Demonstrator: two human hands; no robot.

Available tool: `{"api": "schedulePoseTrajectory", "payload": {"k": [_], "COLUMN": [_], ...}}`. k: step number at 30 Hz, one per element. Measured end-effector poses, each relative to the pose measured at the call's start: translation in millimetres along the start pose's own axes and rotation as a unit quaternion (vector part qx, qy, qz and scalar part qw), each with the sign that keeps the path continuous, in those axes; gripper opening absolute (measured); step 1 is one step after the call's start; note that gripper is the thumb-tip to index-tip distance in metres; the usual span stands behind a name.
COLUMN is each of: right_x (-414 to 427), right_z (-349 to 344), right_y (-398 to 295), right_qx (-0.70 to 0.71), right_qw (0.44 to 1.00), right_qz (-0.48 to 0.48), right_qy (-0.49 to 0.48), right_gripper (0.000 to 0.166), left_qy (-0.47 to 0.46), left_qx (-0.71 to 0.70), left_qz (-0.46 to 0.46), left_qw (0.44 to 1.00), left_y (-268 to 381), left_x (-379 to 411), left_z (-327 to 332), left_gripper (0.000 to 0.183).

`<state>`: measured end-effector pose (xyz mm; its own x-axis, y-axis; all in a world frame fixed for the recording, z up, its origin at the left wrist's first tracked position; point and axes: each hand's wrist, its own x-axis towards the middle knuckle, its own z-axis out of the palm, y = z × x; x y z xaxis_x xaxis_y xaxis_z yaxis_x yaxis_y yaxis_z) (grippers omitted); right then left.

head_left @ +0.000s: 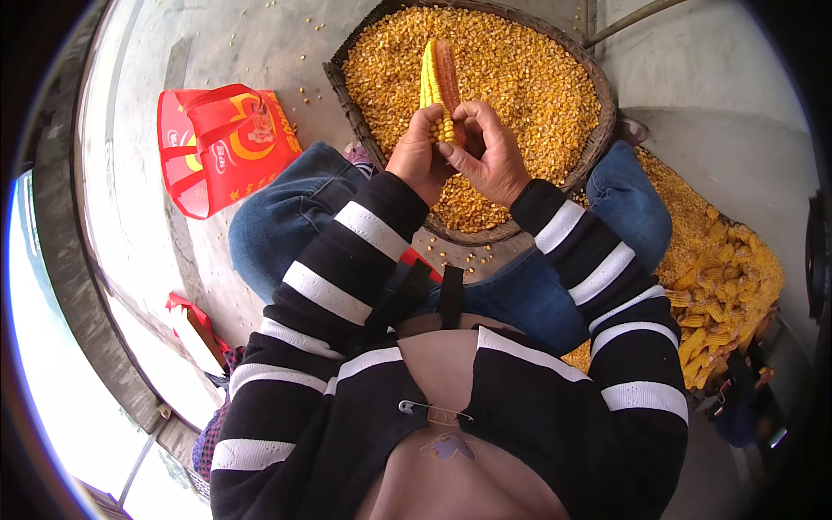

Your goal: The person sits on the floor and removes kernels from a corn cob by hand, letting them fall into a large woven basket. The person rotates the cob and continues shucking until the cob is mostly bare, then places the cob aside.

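Note:
Both my hands meet on one ear of corn (430, 81), held upright over a woven basket (601, 84). Yellow kernels cover the ear's left side, while a strip of bare reddish cob (446, 71) shows along its right. My left hand (419, 153) grips the lower end, thumb against the kernel rows. The fingers of my right hand (491, 153) curl around the lower right of the ear, and its thumb touches the kernels at the bottom. Loose corn kernels (520, 71) fill the basket beneath, between my knees.
A red shopping bag (227, 149) bearing print stands on the concrete floor at left. To the right lies a heap of corn ears (721, 286) beside more loose kernels (676, 201). A pole (634, 23) reaches the basket's far right. Stray kernels (455, 253) dot the floor.

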<state>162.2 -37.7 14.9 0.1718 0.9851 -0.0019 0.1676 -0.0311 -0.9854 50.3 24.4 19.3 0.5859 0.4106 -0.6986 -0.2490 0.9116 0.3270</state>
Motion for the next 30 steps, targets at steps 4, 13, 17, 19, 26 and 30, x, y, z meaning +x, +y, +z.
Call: {"api": "schedulePoseTrajectory", "payload": {"k": [4,13,17,19,26,30], "right_x": [0,3,0,-1,0,-7], "right_z": [3,4,8,12,12,16], "right_y": [-4,3,3,9,7,-1], "right_qx": [-0.100,0.005,-0.023,0.058,0.215,0.192], "right_qw": [0.993,0.998,0.998,0.995,0.971,0.973], "right_qz": [-0.046,-0.036,0.037,0.003,0.091,0.104], "right_qy": [0.044,0.044,0.050,0.080,0.061,0.070], "right_gripper": [0.033,0.023,0.025,0.021,0.015,0.018], "left_qy": [-0.038,-0.030,-0.002,-0.013,-0.030,0.006], "left_qx": [-0.037,-0.033,0.047,0.040,0.095,0.145], "left_qz": [0.005,0.035,0.107,0.123,0.167,0.209], "left_qw": [0.999,0.998,0.993,0.991,0.981,0.967], "left_y": [-10,-16,-18,-18,-22,-30], "left_x": [6,4,1,-3,0,0], "left_z": [-10,-8,-7,-3,-15,-20], "left_gripper": [0.044,0.048,0.048,0.047,0.047,0.047]}}
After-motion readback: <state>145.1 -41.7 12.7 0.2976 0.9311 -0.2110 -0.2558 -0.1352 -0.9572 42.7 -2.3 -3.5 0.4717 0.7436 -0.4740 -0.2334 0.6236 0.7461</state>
